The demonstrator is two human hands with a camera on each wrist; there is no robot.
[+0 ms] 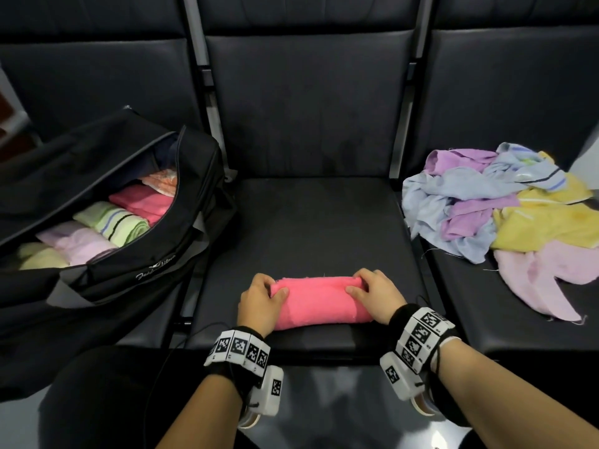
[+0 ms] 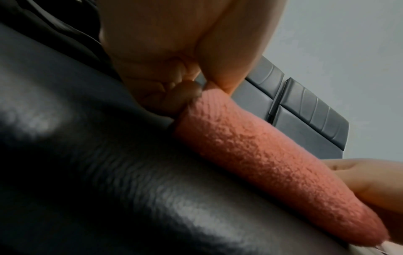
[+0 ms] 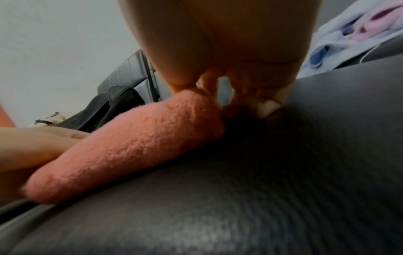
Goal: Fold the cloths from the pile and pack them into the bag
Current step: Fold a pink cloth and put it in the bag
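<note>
At the bottom of the head view my wrists lead up to my left hand [image 1: 259, 301] and right hand [image 1: 374, 294], each grip curled round one end of the pink cloth [image 1: 319, 301], low centre on the seat [image 1: 324, 222], its long axis running left to right. I should keep both ends level so it stays tight. The bag [image 1: 181, 228] gapes at left, the pile [image 1: 505, 215] at right.

Left wrist view: my fingers [image 2: 185, 93] pinch the roll's end.

Right wrist view: my thumb [image 3: 174, 65] presses it.

seats [image 1: 311, 241]: dark padded row | backrests [image 1: 308, 102]: upright | wall [image 2: 348, 51]: pale, possibly grey | light: dim
</note>
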